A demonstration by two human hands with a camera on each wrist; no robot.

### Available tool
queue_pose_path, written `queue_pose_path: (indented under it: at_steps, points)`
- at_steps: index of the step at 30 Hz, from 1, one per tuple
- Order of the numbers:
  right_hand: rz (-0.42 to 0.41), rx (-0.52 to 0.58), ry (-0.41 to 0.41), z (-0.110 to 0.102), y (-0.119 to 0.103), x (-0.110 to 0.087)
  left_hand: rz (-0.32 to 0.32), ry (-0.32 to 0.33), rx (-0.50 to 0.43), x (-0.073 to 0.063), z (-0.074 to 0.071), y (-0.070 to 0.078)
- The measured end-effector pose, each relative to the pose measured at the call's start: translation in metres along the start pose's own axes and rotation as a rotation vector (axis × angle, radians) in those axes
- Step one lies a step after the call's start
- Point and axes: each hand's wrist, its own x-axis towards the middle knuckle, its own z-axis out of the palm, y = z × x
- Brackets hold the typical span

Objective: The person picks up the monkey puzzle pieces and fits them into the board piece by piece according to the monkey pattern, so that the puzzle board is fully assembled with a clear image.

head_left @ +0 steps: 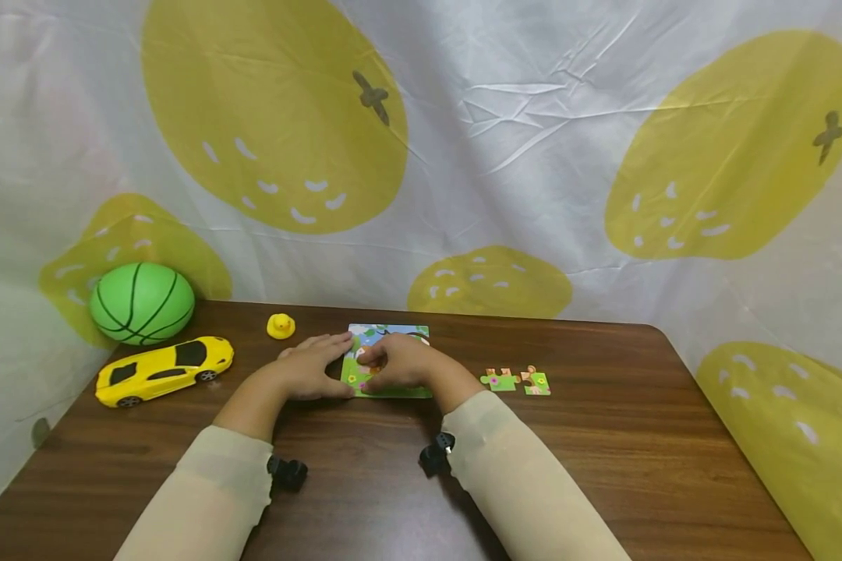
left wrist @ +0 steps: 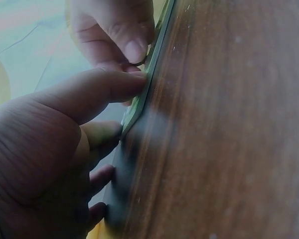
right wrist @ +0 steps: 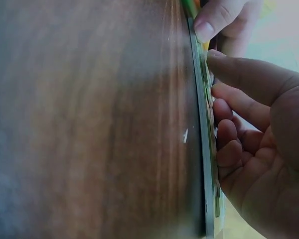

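A picture puzzle board [head_left: 414,393] with a blue and green scene lies flat near the back of the table. My left hand [head_left: 307,368] rests at its left side, fingers extended, the thumb on the front left corner. Over the board, my right hand [head_left: 408,361] curls its thumb and index finger round a puzzle piece at the left part of the picture. That piece is mostly hidden by the fingers. In the left wrist view, the left thumb [left wrist: 107,89] lies along the board's edge, close below the right thumb [left wrist: 133,50].
Two loose puzzle pieces, one [head_left: 501,381] beside the other [head_left: 536,382], lie right of the board. A yellow rubber duck [head_left: 281,326], a yellow toy car [head_left: 164,372] and a green ball [head_left: 143,304] stand at the left. A fruit-printed curtain [head_left: 505,195] hangs behind the brown table [head_left: 603,452].
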Motion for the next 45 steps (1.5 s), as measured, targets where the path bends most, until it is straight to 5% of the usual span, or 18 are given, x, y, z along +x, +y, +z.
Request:
queue_pose_path:
  at_steps: [18,26,34,45]
  points:
    - [0.053,-0.072,0.03,0.002,-0.005,0.003,0.002,0.002,-0.01,0.003,0.003,-0.005]
    - [0.015,-0.033,0.037,0.003,-0.003,0.0,-0.008,0.001,-0.003,0.006,0.005,-0.007]
    - [-0.065,0.131,0.093,-0.014,0.01,-0.032,-0.004,0.002,0.006,-0.001,0.001,0.0]
    - [-0.005,0.181,0.243,-0.048,0.062,-0.089,-0.009,0.01,0.02,0.002,0.003,-0.003]
